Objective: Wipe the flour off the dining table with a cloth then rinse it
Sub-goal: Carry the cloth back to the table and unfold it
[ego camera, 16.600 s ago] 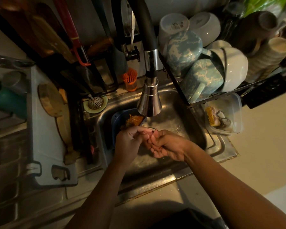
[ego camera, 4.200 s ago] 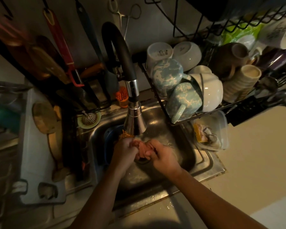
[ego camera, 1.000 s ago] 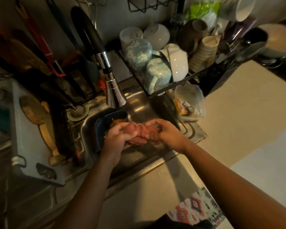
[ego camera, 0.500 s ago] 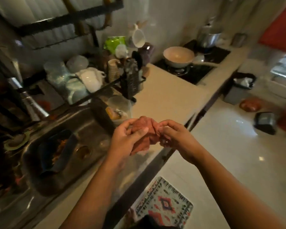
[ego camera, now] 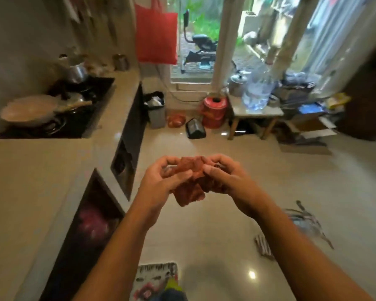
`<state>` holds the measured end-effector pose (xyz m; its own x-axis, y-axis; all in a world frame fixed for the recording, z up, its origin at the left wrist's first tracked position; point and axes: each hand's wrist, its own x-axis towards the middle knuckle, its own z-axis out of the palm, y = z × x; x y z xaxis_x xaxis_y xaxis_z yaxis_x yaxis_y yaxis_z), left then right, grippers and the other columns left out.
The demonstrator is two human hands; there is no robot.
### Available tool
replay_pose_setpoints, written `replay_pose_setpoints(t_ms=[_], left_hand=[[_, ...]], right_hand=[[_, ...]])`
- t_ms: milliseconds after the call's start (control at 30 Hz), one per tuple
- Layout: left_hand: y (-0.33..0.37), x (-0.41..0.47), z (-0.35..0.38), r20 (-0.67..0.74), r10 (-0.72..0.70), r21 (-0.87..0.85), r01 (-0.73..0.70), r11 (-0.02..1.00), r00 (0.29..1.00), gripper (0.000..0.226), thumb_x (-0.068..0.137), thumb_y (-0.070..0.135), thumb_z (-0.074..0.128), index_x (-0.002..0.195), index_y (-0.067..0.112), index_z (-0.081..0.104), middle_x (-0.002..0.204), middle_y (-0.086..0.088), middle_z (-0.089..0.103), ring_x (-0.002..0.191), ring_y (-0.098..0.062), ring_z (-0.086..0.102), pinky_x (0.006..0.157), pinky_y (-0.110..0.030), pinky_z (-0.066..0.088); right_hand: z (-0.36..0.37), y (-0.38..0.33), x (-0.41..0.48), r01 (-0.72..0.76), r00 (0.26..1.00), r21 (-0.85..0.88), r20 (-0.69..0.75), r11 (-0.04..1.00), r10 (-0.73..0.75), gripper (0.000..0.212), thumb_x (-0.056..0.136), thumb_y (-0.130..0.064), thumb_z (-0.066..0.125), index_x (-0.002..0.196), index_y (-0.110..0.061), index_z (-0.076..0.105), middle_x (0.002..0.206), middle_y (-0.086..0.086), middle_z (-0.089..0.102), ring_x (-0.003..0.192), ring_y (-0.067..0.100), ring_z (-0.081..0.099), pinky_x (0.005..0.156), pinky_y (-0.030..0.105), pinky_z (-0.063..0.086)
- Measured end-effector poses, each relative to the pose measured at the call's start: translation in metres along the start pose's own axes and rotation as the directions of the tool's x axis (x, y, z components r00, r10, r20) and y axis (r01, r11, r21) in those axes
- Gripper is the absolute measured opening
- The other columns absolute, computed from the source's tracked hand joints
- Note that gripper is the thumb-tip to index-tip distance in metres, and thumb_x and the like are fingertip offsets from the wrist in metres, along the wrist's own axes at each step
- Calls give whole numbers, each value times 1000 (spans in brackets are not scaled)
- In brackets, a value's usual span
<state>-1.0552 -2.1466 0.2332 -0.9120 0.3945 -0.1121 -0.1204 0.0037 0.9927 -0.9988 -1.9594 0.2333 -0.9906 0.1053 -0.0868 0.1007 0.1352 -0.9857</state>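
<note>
A crumpled reddish-brown cloth [ego camera: 190,180] is bunched between both my hands, held in the air over the tiled floor. My left hand [ego camera: 161,183] grips its left side with fingers curled over the top. My right hand [ego camera: 224,178] grips its right side, thumb pressed on the cloth. The sink and the dining table are out of view.
A beige counter [ego camera: 30,181] runs along my left, with a stove and a pan [ego camera: 28,111] further back. Ahead stand a bin [ego camera: 155,109], a red canister [ego camera: 214,111] and a low table [ego camera: 254,114] carrying a water jug. A patterned mat [ego camera: 154,281] lies at my feet.
I have turned away from the sink toward the room. The cloth came out of the basin and stays bunched in both hands, now held over the floor.
</note>
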Motion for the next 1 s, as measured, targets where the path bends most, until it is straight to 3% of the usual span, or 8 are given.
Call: replay_pose_setpoints(t_ms=[133, 233, 333, 467, 533, 667, 833, 1000], left_hand=[[1, 46, 69, 193, -15, 58, 3, 998, 981, 41, 78, 31, 81, 112, 20, 61, 101, -4, 76, 94, -23, 73, 83, -41, 59], [-2, 93, 131, 329, -25, 73, 1, 997, 944, 34, 81, 29, 76, 110, 22, 60, 101, -3, 76, 92, -22, 74, 76, -35, 61], [-3, 142, 198, 404, 1, 96, -43, 994, 915, 28, 82, 32, 77, 105, 25, 63, 99, -2, 75, 90, -20, 74, 74, -37, 62], [7, 187, 290, 510, 34, 101, -99, 990, 859, 27, 80, 28, 80, 100, 23, 63, 90, -5, 76, 78, -17, 74, 56, -24, 56], [12, 201, 333, 605, 18, 73, -77, 994, 796, 27, 81, 19, 79, 102, 15, 61, 83, -7, 76, 73, -17, 74, 52, -21, 54], [14, 217, 413, 773, -56, 56, 20, 998, 632, 25, 84, 2, 73, 101, 8, 56, 83, -8, 77, 74, -19, 74, 56, -23, 56], [7, 237, 521, 892, -147, 127, 76, 989, 426, 43, 78, -6, 74, 115, 11, 60, 96, -7, 77, 85, -20, 75, 62, -23, 56], [0, 252, 645, 941, -167, 181, -22, 983, 294, 48, 77, -6, 74, 117, 19, 64, 101, -6, 76, 97, -23, 72, 76, -32, 61]], right_hand=[[-68, 11, -9, -50, 988, -40, -151, 998, 43, 18, 100, -44, 52, 93, -31, 63, 90, -8, 69, 87, 10, 69, 74, 22, 54], [-127, 24, -11, -94, 945, -27, -318, 995, 81, 27, 99, -48, 50, 95, -24, 63, 97, 5, 68, 93, 26, 68, 82, 38, 60], [-187, 33, -12, -127, 894, 14, -432, 992, 121, 26, 92, -49, 65, 108, -28, 64, 103, 6, 72, 97, 29, 69, 90, 54, 57], [-258, 40, -24, -227, 811, 24, -548, 974, 203, 34, 85, -36, 77, 117, -32, 65, 109, 3, 74, 102, 30, 70, 94, 53, 55], [-290, 45, -35, -230, 719, 61, -662, 971, 212, 24, 89, -30, 73, 111, -24, 68, 101, 5, 76, 95, 30, 72, 86, 43, 59], [-338, 55, -59, -139, 540, 166, -814, 976, 215, 19, 95, -16, 65, 111, -7, 69, 85, -3, 75, 73, 3, 69, 61, 14, 50], [-410, 79, -90, -147, 336, 131, -926, 980, 174, 16, 96, -24, 63, 104, -23, 77, 93, -7, 77, 88, 2, 69, 77, 12, 49], [-507, 98, -124, -170, 206, 107, -968, 980, 141, 9, 91, -26, 69, 99, -28, 74, 85, -11, 76, 76, 3, 69, 66, 19, 54]])
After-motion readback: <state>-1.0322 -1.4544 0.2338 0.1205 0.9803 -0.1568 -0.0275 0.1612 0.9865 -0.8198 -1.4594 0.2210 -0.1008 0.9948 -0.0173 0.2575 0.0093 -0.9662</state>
